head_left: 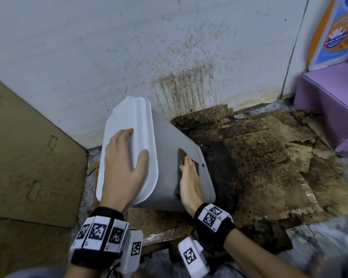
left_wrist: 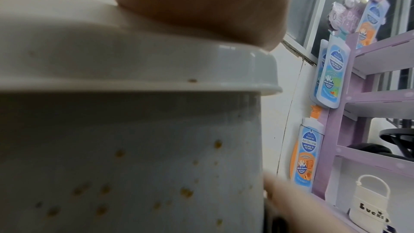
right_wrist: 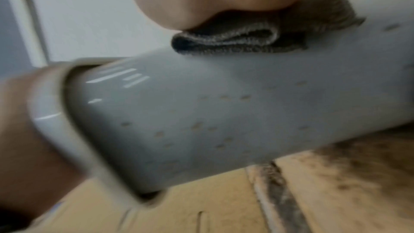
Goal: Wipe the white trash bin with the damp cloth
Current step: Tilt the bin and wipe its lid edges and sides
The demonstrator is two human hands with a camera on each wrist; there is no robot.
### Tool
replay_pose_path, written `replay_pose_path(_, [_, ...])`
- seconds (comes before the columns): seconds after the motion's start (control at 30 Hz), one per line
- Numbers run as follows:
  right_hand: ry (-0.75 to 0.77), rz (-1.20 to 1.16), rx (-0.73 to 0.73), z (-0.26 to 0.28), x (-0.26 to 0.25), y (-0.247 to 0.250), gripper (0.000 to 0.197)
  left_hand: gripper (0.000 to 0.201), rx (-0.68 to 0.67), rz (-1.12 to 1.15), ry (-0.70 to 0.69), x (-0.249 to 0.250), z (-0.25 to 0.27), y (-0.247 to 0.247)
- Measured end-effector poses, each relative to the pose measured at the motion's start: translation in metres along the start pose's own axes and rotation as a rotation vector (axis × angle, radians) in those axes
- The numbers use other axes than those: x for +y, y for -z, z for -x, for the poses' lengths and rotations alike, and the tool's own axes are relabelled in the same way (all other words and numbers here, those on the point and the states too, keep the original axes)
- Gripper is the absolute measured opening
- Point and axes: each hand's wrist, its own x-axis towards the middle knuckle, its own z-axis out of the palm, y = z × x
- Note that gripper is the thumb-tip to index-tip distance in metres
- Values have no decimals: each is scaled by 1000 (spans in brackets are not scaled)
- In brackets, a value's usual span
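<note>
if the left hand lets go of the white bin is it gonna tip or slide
Probably it drops back or tips: the white bin is tilted, with the left hand on its lid. It looks like light, hollow plastic, so the right hand pressing the cloth could push it. Its glossy wall may slide.

Even, soft indoor light in the head view, edges bowed by the wide lens; the right wrist view is motion-blurred; thin glare streaks cross the glossy white plastic trash bin (right_wrist: 201,112); the left wrist view's foreground is out of focus.
</note>
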Motion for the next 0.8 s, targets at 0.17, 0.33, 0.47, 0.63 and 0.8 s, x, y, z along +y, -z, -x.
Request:
replay_pose_path(0.17, [116,-90,-168,19,-43,-13,78,64,-2,21,15,-2,2,2])
replay_pose_path(0.33, [273,120,-322,14,-50,-6,54,63,0,-4,13,-7,0,5])
replay_pose_path(0.47, [321,198,-393,-3,-49,-1,55,63,-6,30,25,-10,0,8])
replay_pose_path(0.63, [328,284,-439,-42,-60,5,57,63,-13,25,6,-9,0,6])
replay_pose_path(0.8, [314,441,-511,-83,-77,11,58,59,-12,43,18,-10,-1,7])
